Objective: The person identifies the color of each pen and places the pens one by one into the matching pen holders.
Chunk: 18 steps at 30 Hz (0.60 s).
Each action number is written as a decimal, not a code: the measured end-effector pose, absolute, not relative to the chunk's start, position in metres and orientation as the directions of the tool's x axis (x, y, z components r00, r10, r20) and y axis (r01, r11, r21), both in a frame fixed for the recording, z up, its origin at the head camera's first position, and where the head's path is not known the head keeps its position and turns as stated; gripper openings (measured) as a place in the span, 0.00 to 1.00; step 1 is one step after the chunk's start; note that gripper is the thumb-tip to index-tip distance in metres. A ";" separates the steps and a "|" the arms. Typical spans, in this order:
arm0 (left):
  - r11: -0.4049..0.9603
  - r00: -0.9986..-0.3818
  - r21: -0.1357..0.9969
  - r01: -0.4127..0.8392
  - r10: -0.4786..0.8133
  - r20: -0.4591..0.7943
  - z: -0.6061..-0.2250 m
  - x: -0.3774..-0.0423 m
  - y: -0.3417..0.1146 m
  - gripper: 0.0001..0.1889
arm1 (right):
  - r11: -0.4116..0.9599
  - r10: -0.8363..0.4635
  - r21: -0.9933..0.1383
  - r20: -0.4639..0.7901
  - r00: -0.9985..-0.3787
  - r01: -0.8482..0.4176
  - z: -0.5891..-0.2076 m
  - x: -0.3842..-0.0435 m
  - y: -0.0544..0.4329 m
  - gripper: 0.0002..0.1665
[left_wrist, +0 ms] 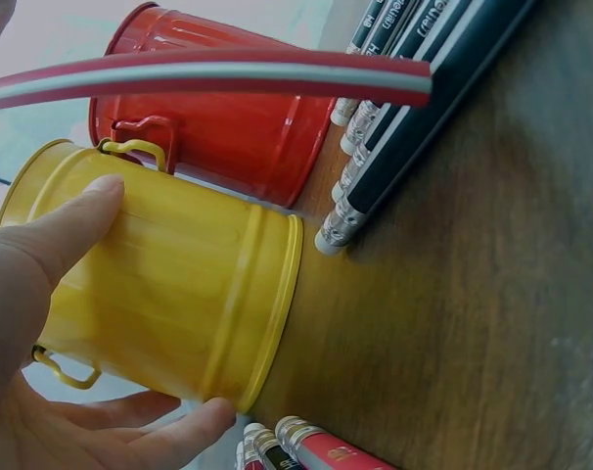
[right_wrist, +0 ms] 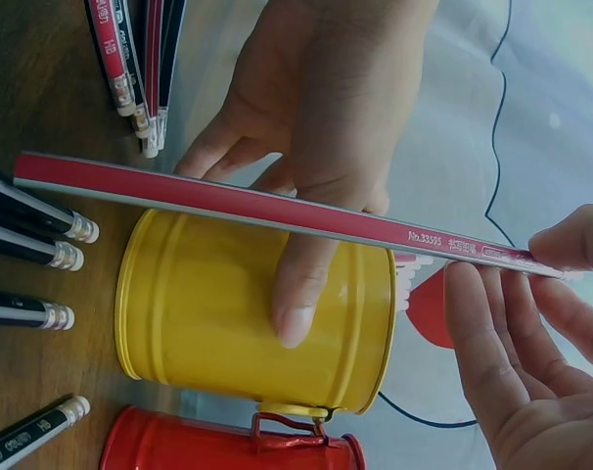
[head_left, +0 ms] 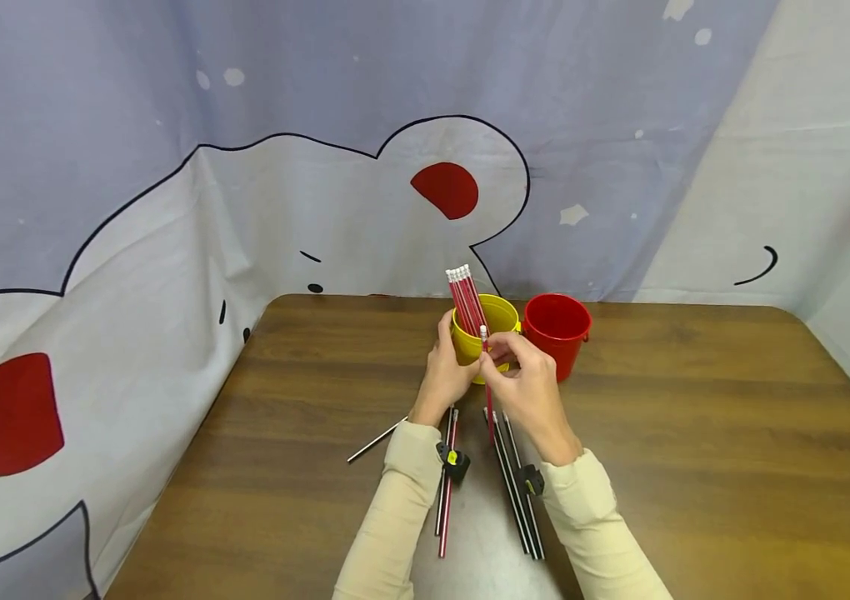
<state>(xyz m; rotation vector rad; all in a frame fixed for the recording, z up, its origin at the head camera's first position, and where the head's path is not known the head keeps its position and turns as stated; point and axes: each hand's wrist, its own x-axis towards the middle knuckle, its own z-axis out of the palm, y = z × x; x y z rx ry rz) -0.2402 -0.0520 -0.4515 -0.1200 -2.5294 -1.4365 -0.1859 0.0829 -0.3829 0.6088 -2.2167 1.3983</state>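
My left hand [head_left: 446, 375] holds a small yellow bucket [left_wrist: 169, 264] by its side, thumb on one side and fingers round the other. Several red-and-white striped pencils [head_left: 467, 302] stand in that bucket, their white eraser ends up and leaning left. In my right hand [head_left: 532, 387], the thumb and fingertips pinch another red striped pencil [right_wrist: 277, 211] near its eraser end. This pencil hangs upright in front of the bucket, its lower end pointing down at the table.
A red bucket [head_left: 558, 337] stands just right of the yellow one. Several black striped pencils [head_left: 512, 492] lie on the wooden table [head_left: 710, 433] between my forearms. Red and black pencils [head_left: 445, 521] lie beside my left wrist, and a single pencil [head_left: 376, 440] farther left. Behind the table hangs a patterned curtain [head_left: 305, 75].
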 end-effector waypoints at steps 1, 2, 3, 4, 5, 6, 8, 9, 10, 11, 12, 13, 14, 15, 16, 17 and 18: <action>0.512 -0.970 0.839 0.185 -0.045 0.241 -0.451 -0.240 -0.052 0.47 | 0.389 -0.130 -0.714 0.583 -0.802 -0.582 -0.382 -0.187 0.083 0.09; 0.510 -0.969 0.840 0.185 -0.047 0.242 -0.451 -0.240 -0.053 0.47 | 0.388 -0.131 -0.714 0.583 -0.802 -0.583 -0.382 -0.187 0.083 0.09; 0.506 -0.970 0.843 0.184 -0.048 0.240 -0.450 -0.240 -0.053 0.47 | 0.387 -0.131 -0.716 0.582 -0.803 -0.582 -0.381 -0.188 0.083 0.09; 0.505 -0.970 0.844 0.181 -0.049 0.237 -0.450 -0.240 -0.053 0.47 | 0.386 -0.131 -0.717 0.580 -0.804 -0.581 -0.381 -0.188 0.083 0.09; 0.507 -0.971 0.844 0.177 -0.049 0.233 -0.450 -0.239 -0.053 0.47 | 0.387 -0.132 -0.717 0.579 -0.805 -0.580 -0.380 -0.189 0.084 0.09; 0.507 -0.972 0.844 0.176 -0.048 0.232 -0.449 -0.239 -0.054 0.47 | 0.389 -0.132 -0.717 0.579 -0.805 -0.579 -0.380 -0.189 0.084 0.09; 0.511 -0.971 0.840 0.179 -0.046 0.235 -0.449 -0.240 -0.054 0.47 | 0.391 -0.129 -0.715 0.581 -0.804 -0.579 -0.378 -0.190 0.084 0.09; 0.512 -0.971 0.840 0.181 -0.045 0.237 -0.449 -0.240 -0.054 0.47 | 0.393 -0.127 -0.712 0.585 -0.801 -0.582 -0.377 -0.191 0.084 0.09; 0.515 -0.970 0.837 0.185 -0.043 0.240 -0.450 -0.240 -0.054 0.47 | 0.396 -0.123 -0.708 0.591 -0.797 -0.585 -0.376 -0.192 0.084 0.09; 0.518 -0.969 0.835 0.187 -0.041 0.243 -0.450 -0.240 -0.054 0.47 | 0.396 -0.121 -0.705 0.595 -0.794 -0.589 -0.374 -0.192 0.084 0.08; 0.520 -0.969 0.833 0.188 -0.040 0.244 -0.450 -0.240 -0.054 0.48 | 0.395 -0.121 -0.701 0.601 -0.790 -0.593 -0.373 -0.193 0.084 0.08; 0.522 -0.968 0.832 0.191 -0.039 0.247 -0.450 -0.240 -0.054 0.48 | 0.395 -0.122 -0.698 0.605 -0.787 -0.598 -0.371 -0.194 0.084 0.08; 0.522 -0.969 0.832 0.187 -0.039 0.243 -0.451 -0.240 -0.054 0.48 | 0.395 -0.126 -0.694 0.609 -0.783 -0.602 -0.368 -0.195 0.084 0.08; 0.525 -0.969 0.831 0.186 -0.040 0.242 -0.451 -0.240 -0.053 0.48 | 0.394 -0.128 -0.690 0.613 -0.779 -0.608 -0.367 -0.197 0.084 0.08; 0.526 -0.970 0.830 0.183 -0.040 0.239 -0.451 -0.241 -0.053 0.49 | 0.394 -0.128 -0.687 0.617 -0.777 -0.611 -0.364 -0.198 0.085 0.08; 0.525 -0.971 0.832 0.178 -0.042 0.235 -0.451 -0.241 -0.053 0.49 | 0.393 -0.126 -0.685 0.620 -0.774 -0.613 -0.361 -0.200 0.085 0.08; 0.519 -0.972 0.837 0.174 -0.043 0.229 -0.451 -0.241 -0.052 0.49 | 0.395 -0.122 -0.681 0.626 -0.771 -0.616 -0.359 -0.202 0.086 0.08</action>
